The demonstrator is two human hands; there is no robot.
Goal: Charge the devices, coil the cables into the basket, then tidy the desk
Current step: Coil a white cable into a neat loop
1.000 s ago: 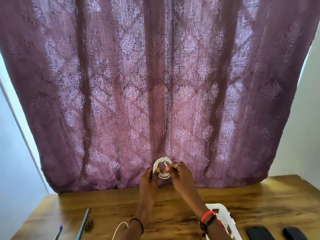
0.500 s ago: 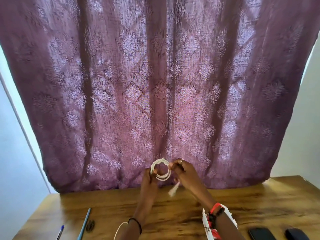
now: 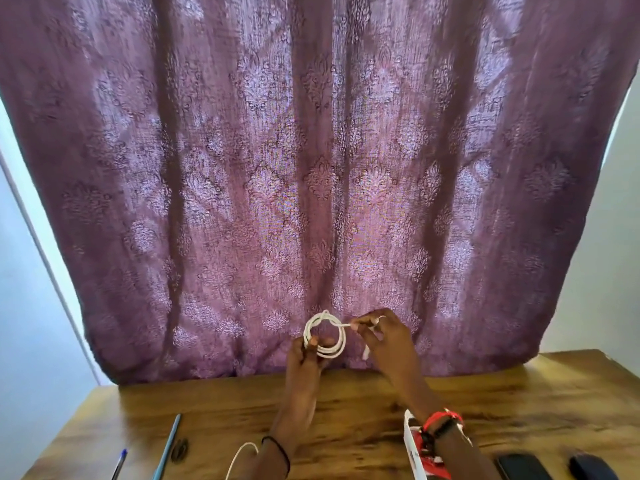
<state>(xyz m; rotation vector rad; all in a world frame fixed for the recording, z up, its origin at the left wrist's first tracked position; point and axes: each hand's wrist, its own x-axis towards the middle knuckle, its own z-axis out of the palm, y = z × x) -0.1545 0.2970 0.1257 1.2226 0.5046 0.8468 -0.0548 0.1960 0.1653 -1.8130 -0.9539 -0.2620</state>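
A white cable coil (image 3: pixel 337 351) is held up in front of the curtain, above the far side of the wooden desk (image 3: pixel 363 407). My left hand (image 3: pixel 306 355) grips the coil at its lower left. My right hand (image 3: pixel 384 336) pinches the cable's loose end just right of the coil, and the white plug hangs below its fingers. A white basket (image 3: pixel 412 448) shows under my right wrist at the bottom edge. A second white cable (image 3: pixel 242 453) loops beside my left forearm.
A purple patterned curtain (image 3: pixel 311 168) hangs close behind the desk. A blue pen (image 3: pixel 119 464), a teal pencil (image 3: pixel 169 445) and a small dark clip (image 3: pixel 180 450) lie at the bottom left. A dark phone (image 3: pixel 523 467) and another dark device (image 3: pixel 592 467) lie at the bottom right.
My right hand has drawn the cable's loose end out to the right of the coil and higher. My left hand keeps holding the coil in about the same place.
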